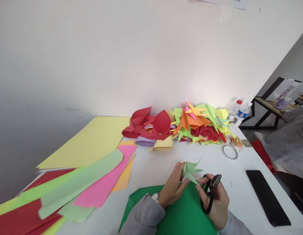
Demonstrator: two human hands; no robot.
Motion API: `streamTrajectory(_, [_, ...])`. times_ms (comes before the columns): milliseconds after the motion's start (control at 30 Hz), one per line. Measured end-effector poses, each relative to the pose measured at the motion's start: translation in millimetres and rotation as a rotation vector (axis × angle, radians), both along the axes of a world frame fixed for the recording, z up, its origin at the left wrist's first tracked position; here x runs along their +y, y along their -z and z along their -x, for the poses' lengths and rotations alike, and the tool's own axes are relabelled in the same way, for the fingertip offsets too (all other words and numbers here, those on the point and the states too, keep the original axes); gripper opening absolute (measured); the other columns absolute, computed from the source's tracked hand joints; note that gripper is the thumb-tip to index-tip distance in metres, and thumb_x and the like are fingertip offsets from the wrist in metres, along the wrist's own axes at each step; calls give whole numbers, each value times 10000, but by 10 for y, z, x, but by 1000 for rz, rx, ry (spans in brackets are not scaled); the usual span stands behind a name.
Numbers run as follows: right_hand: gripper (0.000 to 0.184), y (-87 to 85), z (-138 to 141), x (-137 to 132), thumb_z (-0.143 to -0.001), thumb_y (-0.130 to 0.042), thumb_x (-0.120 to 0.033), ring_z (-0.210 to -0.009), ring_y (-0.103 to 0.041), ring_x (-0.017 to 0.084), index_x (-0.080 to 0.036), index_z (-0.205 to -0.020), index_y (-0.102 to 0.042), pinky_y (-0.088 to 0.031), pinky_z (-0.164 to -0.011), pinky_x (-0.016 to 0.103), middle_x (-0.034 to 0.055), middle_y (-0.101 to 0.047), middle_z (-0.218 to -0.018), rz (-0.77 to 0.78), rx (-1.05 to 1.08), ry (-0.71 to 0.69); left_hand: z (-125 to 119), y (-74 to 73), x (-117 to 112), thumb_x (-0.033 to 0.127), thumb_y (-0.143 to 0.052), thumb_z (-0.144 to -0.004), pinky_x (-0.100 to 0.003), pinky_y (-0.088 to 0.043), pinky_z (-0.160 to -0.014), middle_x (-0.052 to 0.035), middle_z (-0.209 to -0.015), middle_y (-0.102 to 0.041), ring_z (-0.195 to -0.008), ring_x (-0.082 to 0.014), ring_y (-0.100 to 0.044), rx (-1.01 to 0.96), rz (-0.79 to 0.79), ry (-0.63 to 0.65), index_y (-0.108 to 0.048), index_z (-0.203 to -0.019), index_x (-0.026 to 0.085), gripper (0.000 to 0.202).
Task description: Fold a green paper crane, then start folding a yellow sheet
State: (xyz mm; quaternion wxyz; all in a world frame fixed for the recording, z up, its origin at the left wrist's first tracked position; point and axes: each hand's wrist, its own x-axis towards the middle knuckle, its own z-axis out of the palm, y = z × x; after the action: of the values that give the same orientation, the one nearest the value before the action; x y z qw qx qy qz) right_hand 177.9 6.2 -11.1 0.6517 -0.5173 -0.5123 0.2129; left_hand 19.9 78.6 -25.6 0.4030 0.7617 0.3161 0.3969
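Observation:
My left hand, with a watch at its wrist, grips a pale green folded paper star with several sharp points. In my right hand is a pair of scissors with black handles, and its fingertips also touch the star's lower right point. The scissors' short blades stick out past my fingers and do not touch the paper. Beneath both hands lies a large green sheet at the table's front edge.
A heap of bright folded paper stars stands against the wall, beside red paper curls. Long coloured strips and a yellow sheet lie left. At right are a tape roll, a black phone and bottles; beyond, a person's grey sleeve.

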Motion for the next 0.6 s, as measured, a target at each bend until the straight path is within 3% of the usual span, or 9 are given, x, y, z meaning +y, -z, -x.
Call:
streamTrajectory(133, [345,-18,-16,32,-751,-767,-215,-695,-713,194,-189,-1076,-652,-629,-655,312,54,-737,-815,3,49,-9,-79,-88,-63,366,-430,-965,-355,-449,-846,-66,-983,-525,-909,-213,-496,-108,115,-31,-532,-1164,204,276])
streamTrajectory(267, [351,-26,-22,33,-763,-758,-199,-699,-716,192,-188,-1095,-647,-633,-652,314,62,-746,-829,-1,17,-25,-159,-197,-208,437,-475,-945,-342,-446,-864,-57,-981,-558,-915,-209,-515,-215,258,25,-587,-1146,224,314])
streamTrajectory(367, [355,2,-27,2,-768,-757,-202,-701,-719,193,-204,-1107,-651,-637,-663,316,59,-755,-846,-24,-38,-52,-217,-239,-307,494,-477,-934,-278,-449,-654,-6,-809,-531,-664,-142,-480,-301,501,107,-549,-1218,207,410])
streamTrajectory(433, [359,22,-34,-22,-768,-758,-214,-699,-723,194,-221,-1113,-656,-638,-675,319,54,-759,-866,-27,-73,-68,-257,-239,-347,521,-502,-914,-225,-342,-481,55,-642,-436,-491,-93,-358,-332,670,133,-542,-1198,187,440])
streamTrajectory(500, [359,19,-40,-35,-763,-761,-226,-711,-728,198,-234,-1109,-666,-637,-691,319,48,-762,-878,-8,-110,-69,-293,-225,-365,544,-560,-870,-206,-245,-417,86,-568,-375,-424,-67,-277,-346,757,125,-559,-1114,177,441])
streamTrajectory(600, [321,-40,-41,-21,-754,-755,-229,-743,-733,205,-234,-1069,-690,-631,-708,303,42,-762,-866,63,-147,-57,-330,-198,-370,564,-613,-821,-199,-224,-394,89,-563,-407,-404,-54,-277,-369,803,110,-558,-1064,175,461])
